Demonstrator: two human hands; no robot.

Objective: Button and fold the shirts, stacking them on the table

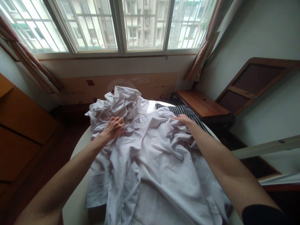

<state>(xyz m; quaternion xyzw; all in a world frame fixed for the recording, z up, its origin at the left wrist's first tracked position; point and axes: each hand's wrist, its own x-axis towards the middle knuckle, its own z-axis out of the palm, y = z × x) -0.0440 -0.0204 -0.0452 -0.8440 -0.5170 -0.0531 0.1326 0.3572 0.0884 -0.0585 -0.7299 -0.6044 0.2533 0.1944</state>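
A large white garment (161,156) lies wrinkled over a round white table (78,150), its near part spreading to the bottom of the view. My left hand (114,127) has its fingers curled into the cloth at the left, beside a crumpled heap of white cloth (124,101). At the right, my right hand (182,119) pinches the garment's upper edge, with the fingertips partly hidden by folds. Black cloth with white stripes (185,111) lies just behind my right hand, partly under the white garment.
Beyond the table are a flat cardboard box (145,82) against the wall and a window with bars. A wooden bench (202,103) stands at the back right. Orange-brown cabinets (21,125) line the left side.
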